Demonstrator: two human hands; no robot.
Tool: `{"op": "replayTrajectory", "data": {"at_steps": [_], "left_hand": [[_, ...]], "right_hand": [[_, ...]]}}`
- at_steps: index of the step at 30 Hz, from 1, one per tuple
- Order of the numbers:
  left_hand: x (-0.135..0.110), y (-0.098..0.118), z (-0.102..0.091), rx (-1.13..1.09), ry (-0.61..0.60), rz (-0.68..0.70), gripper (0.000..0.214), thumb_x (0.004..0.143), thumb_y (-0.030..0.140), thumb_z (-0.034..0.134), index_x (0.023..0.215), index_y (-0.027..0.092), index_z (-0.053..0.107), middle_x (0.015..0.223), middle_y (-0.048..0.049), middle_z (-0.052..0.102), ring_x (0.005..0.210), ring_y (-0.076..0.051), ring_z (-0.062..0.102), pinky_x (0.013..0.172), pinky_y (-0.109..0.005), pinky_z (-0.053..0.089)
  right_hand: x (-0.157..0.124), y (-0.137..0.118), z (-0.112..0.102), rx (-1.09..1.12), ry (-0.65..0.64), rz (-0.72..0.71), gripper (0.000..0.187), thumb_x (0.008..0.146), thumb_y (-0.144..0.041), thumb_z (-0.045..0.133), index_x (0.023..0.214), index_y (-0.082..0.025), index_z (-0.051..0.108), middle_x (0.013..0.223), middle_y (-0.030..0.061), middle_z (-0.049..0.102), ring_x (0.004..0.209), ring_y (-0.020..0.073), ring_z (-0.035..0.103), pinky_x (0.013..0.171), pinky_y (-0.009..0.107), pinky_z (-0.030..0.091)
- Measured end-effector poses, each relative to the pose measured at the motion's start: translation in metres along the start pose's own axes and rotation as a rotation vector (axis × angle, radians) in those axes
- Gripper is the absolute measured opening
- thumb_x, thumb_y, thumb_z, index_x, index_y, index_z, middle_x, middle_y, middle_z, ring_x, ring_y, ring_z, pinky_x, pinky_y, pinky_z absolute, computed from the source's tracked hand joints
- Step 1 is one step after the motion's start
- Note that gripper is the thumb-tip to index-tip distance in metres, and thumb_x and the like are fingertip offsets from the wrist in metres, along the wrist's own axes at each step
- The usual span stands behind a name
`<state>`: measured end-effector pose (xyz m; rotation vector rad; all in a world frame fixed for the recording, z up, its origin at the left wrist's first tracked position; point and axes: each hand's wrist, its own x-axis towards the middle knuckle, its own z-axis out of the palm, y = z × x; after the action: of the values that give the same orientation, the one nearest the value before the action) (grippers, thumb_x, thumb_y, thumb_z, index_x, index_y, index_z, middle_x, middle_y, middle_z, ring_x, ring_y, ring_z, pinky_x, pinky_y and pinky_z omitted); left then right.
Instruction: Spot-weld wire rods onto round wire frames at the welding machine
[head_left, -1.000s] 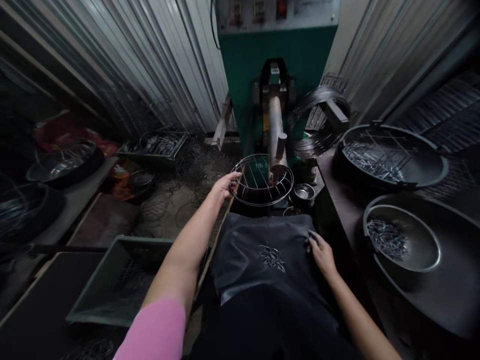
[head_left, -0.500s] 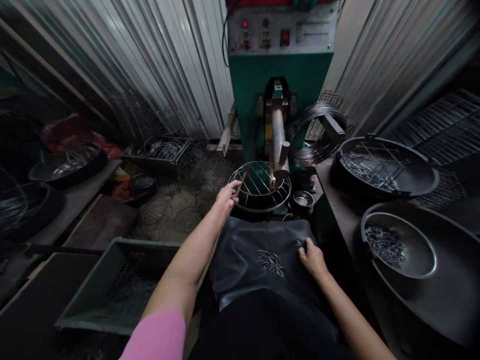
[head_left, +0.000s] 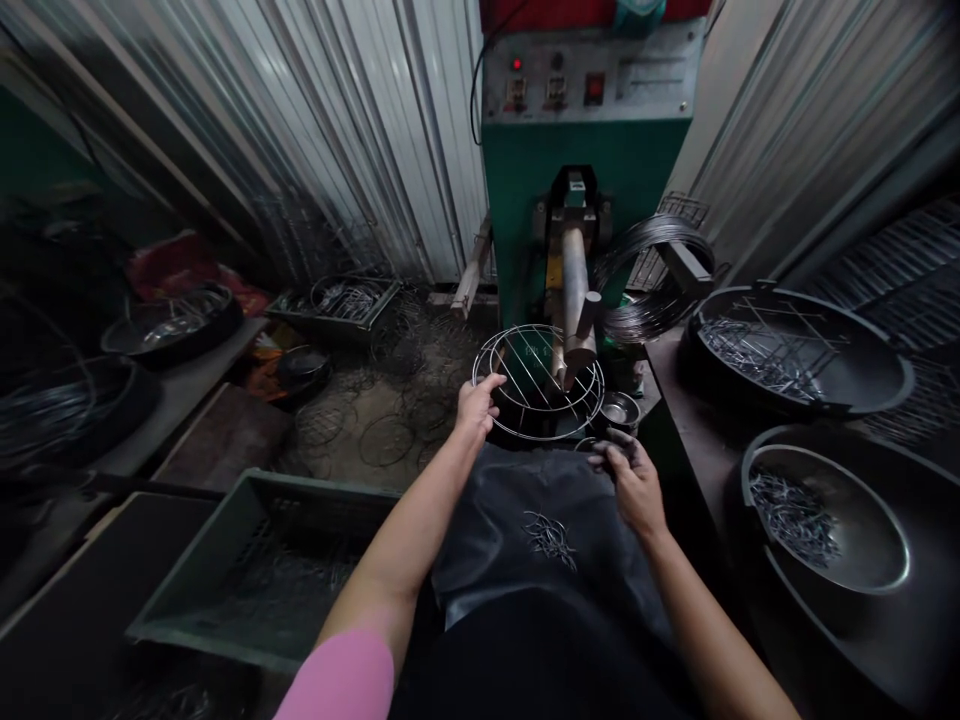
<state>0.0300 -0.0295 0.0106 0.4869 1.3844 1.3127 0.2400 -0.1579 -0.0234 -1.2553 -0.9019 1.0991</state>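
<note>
A round wire rack (head_left: pixel 517 350) sits under the metal arm (head_left: pixel 576 290) of a green machine (head_left: pixel 585 170). My left hand (head_left: pixel 477 404) grips the rack's near left rim. My right hand (head_left: pixel 634 482) hovers just below the rack's front edge, fingers pinched on what looks like a short wire piece, too small to name surely. A small heap of short wire pieces (head_left: pixel 550 533) lies on the dark cloth (head_left: pixel 495 520) over my lap.
Dark bowls of wire pieces stand at right (head_left: pixel 817 520) and back right (head_left: pixel 795 350). A wire coil (head_left: pixel 652 270) hangs beside the machine; a small steel cup (head_left: pixel 619 410) sits under it. A green crate (head_left: pixel 262 560) is at lower left, loose wire rings (head_left: pixel 375 420) on the floor.
My right hand rose from the lap cloth toward the rack's front edge with fingers pinched. The left hand kept hold of the rack's rim. The view shifted slightly.
</note>
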Motion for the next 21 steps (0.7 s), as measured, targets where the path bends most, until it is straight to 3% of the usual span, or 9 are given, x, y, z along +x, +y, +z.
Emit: {"op": "replayTrajectory", "data": {"at_steps": [3, 6, 9, 15, 21], "left_hand": [[-0.005, -0.003, 0.007, -0.013, 0.014, 0.02, 0.038, 0.049, 0.027, 0.072, 0.073, 0.018, 0.044, 0.056, 0.0079, 0.037, 0.04, -0.002, 0.028, 0.036, -0.015, 0.017], [-0.005, -0.005, 0.01, -0.02, 0.03, 0.056, 0.044, 0.049, 0.03, 0.074, 0.08, 0.018, 0.046, 0.059, 0.007, 0.042, 0.042, -0.003, 0.034, 0.036, -0.015, 0.02], [-0.001, -0.005, 0.01, -0.038, 0.037, 0.07, 0.047, 0.048, 0.031, 0.075, 0.083, 0.018, 0.046, 0.062, 0.0068, 0.045, 0.042, -0.002, 0.034, 0.036, -0.014, 0.02], [0.006, -0.004, 0.014, -0.107, 0.007, 0.013, 0.043, 0.047, 0.029, 0.072, 0.075, 0.019, 0.042, 0.055, 0.0104, 0.031, 0.039, -0.001, 0.024, 0.036, -0.015, 0.016], [0.003, -0.003, 0.017, -0.065, 0.023, 0.033, 0.043, 0.047, 0.029, 0.07, 0.078, 0.019, 0.043, 0.057, 0.0093, 0.035, 0.041, -0.002, 0.027, 0.037, -0.015, 0.016]], "right_hand": [[0.017, -0.013, 0.035, -0.093, -0.035, -0.08, 0.031, 0.076, -0.046, 0.058, 0.092, -0.021, 0.054, 0.084, 0.004, 0.065, 0.065, 0.0158, 0.063, 0.065, 0.03, 0.05], [0.029, -0.013, 0.05, -0.217, -0.073, -0.09, 0.027, 0.075, -0.048, 0.058, 0.083, -0.022, 0.056, 0.075, 0.0036, 0.065, 0.06, 0.0175, 0.062, 0.058, 0.029, 0.049], [0.036, -0.011, 0.048, -0.212, -0.068, -0.068, 0.028, 0.074, -0.048, 0.059, 0.083, -0.022, 0.057, 0.073, 0.004, 0.065, 0.06, 0.0184, 0.063, 0.053, 0.028, 0.048], [0.044, -0.013, 0.043, 0.09, 0.075, -0.046, 0.032, 0.075, -0.047, 0.059, 0.094, -0.021, 0.055, 0.08, 0.0026, 0.066, 0.065, 0.0159, 0.065, 0.055, 0.027, 0.05], [0.046, -0.009, 0.047, -0.18, -0.075, -0.092, 0.021, 0.077, -0.041, 0.058, 0.084, -0.021, 0.057, 0.076, 0.0027, 0.065, 0.063, 0.0167, 0.064, 0.053, 0.026, 0.047]]}}
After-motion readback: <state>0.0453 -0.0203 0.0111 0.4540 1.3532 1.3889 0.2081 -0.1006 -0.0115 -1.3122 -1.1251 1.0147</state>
